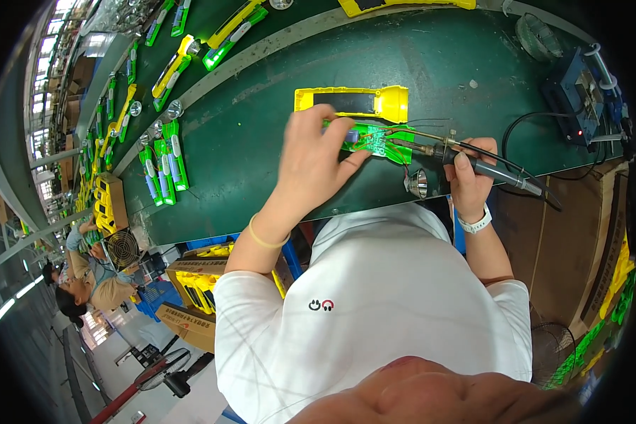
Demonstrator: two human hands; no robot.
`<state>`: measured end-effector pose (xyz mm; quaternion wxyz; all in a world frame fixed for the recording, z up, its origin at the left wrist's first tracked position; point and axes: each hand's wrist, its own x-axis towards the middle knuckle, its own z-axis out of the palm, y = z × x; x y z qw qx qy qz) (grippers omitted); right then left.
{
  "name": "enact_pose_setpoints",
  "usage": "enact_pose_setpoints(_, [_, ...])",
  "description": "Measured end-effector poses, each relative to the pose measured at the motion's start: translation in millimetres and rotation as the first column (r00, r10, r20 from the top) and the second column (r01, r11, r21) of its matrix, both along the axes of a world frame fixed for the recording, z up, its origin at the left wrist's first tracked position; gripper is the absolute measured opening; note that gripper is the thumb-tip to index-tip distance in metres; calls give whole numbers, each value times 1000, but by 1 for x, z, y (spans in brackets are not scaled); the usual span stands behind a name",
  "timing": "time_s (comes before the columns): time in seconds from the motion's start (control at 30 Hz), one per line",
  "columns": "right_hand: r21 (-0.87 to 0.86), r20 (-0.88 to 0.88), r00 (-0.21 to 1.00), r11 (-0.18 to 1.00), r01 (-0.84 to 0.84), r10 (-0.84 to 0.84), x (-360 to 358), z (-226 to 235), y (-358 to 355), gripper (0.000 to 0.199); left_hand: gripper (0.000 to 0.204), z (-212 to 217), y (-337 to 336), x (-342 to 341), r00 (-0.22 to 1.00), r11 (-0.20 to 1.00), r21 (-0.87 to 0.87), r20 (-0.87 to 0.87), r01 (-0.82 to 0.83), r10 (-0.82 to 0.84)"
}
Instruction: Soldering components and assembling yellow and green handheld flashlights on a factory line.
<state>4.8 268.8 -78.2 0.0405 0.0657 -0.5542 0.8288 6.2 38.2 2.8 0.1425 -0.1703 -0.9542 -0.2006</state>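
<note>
My left hand [316, 150] grips a green flashlight half-shell [403, 154], its thumb and fingers on the left end and partly hiding it. A small circuit board [377, 143] with thin wires sits in that shell. Held in my right hand [468, 185] is a soldering iron [498, 177] with a dark handle, its tip pointing left at the board's right side. A thin metal tube with a cable runs along the iron. Just beyond the green shell lies a yellow flashlight half-shell [394, 104]. A small silvery reflector cup [417, 184] rests near the table's front edge, below the wires.
A blue soldering station [569, 92] with a red light stands at the right, its cable trailing over the green table [261, 92]. Several green shells [164, 169] lie at the left. Yellow and green flashlights [230, 32] line the far side. A co-worker [99, 283] sits at far left.
</note>
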Motion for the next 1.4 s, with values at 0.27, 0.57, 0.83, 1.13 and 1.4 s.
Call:
enact_pose_setpoints(0.27, [-8, 50, 999, 1000, -10, 10, 5, 3, 3, 26, 16, 15, -14, 22, 917, 942, 303, 398, -146, 15])
enact_pose_setpoints(0.57, [-34, 56, 998, 999, 3, -1, 5, 0, 6, 26, 24, -25, -11, -3, 945, 952, 37, -140, 304, -297])
enact_pose_setpoints(0.83, [42, -2, 999, 999, -35, 35, 3, -5, 7, 24, 29, -17, -9, -5, 923, 926, -125, -110, 356, -369])
enact_pose_setpoints(1.13, [110, 24, 998, 992, -65, 63, 4, -6, 6, 23, 29, -17, -8, -5, 925, 924, -161, -105, 346, -365])
enact_pose_setpoints(1.4, [-330, 131, 990, 940, 88, -47, -24, 12, 2, 18, 28, -16, -8, -5, 926, 925, -132, -86, 355, -368])
